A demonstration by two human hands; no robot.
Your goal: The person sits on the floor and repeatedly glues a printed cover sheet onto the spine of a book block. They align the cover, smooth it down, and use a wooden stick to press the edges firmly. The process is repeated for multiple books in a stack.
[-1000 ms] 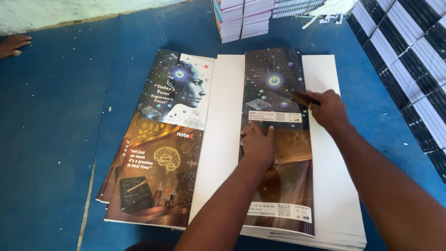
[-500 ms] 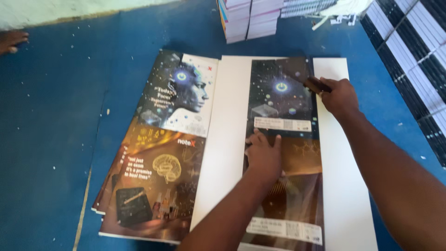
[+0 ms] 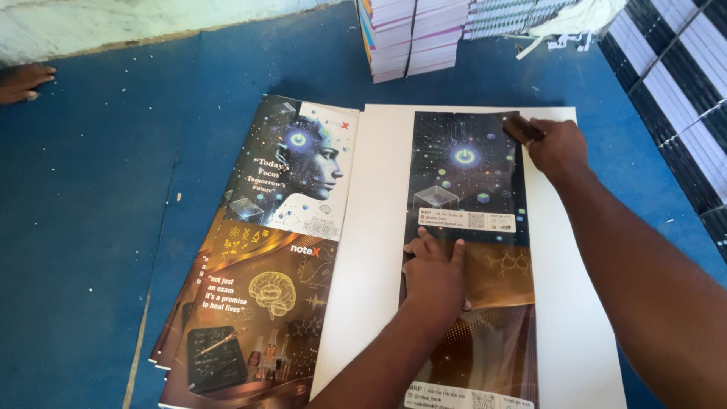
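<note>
While the left hand (image 3: 433, 274) lies flat, fingers spread and pressed down, on the middle of the glossy printed strip (image 3: 469, 250), that strip rests lengthwise on a stack of plain white sheets (image 3: 375, 250) on the blue floor (image 3: 91, 227). No containers are present; the sheets alone carry the strip. Its surface is shiny, dark with star-like specks at the far end and amber-brown toward the near end, with small pale label panels across it. Left of the white sheets, touching their edge, lies a pile of printed covers (image 3: 265, 257), fanned slightly at the near corner, showing a profile head above and a brain drawing below. Farther out, the right hand (image 3: 559, 145) is closed around a small dark brown block (image 3: 521, 127), pressing it at the strip's far right corner. Beyond these stand trimmed stacks of bound books (image 3: 413, 38), page edges outward, and to the right rows of black-and-white bundles (image 3: 678, 83). At far left, another person's hand (image 3: 24, 82) rests on the floor, well apart.
</note>
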